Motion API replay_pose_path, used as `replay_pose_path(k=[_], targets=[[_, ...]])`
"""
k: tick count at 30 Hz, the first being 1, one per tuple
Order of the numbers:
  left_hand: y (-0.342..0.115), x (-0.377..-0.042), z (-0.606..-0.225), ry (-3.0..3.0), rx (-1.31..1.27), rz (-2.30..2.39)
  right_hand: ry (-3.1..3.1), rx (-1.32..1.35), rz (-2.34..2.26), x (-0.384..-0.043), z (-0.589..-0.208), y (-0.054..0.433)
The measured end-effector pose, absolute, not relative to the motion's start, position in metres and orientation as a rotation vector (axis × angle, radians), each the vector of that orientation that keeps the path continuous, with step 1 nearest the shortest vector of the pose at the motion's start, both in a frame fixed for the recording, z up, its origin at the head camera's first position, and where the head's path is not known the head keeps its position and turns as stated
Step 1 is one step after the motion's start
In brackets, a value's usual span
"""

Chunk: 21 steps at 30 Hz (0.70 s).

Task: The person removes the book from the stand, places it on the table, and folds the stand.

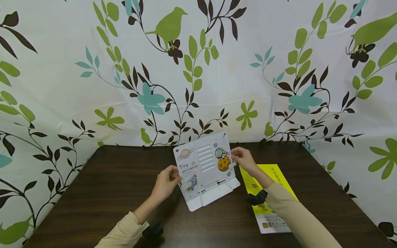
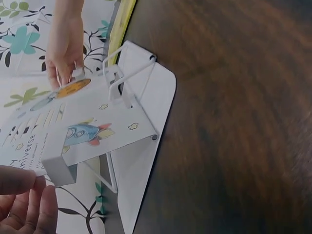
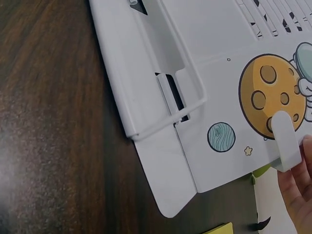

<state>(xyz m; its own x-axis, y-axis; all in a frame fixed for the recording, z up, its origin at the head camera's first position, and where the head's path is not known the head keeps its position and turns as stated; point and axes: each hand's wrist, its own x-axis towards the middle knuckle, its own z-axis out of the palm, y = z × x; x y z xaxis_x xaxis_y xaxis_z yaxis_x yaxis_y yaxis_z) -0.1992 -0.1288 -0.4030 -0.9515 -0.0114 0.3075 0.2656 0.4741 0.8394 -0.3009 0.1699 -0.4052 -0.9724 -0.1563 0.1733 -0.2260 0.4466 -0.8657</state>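
Observation:
A white metal book stand (image 1: 203, 175), printed with a planet, a rocket, an astronaut and the words "Tiny universe", stands tilted up on its base plate (image 2: 161, 92). My left hand (image 1: 166, 182) pinches its left edge, thumb on one side and fingers on the other, beside a small folded side tab (image 2: 58, 168). At the right edge, my right hand (image 1: 245, 160) grips the panel near the orange moon picture (image 3: 273, 95) and another white tab (image 3: 286, 141). A bent wire page holder (image 3: 195, 73) runs along the lower front. Wire legs (image 2: 111, 170) show behind the panel.
A yellow book (image 1: 273, 179) with a white lower strip lies right of the stand, partly under my right forearm. The dark wooden table (image 1: 118, 179) reaches back to a white curtain (image 1: 223, 86) printed with leaves and birds.

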Motion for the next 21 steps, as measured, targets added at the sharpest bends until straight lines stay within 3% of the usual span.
replay_pose_path(k=[21], targets=[[-0.108,-0.174,-0.407,-2.346,-0.221,-1.657,-2.575,0.173,1.701,-0.312,-0.405,0.155]])
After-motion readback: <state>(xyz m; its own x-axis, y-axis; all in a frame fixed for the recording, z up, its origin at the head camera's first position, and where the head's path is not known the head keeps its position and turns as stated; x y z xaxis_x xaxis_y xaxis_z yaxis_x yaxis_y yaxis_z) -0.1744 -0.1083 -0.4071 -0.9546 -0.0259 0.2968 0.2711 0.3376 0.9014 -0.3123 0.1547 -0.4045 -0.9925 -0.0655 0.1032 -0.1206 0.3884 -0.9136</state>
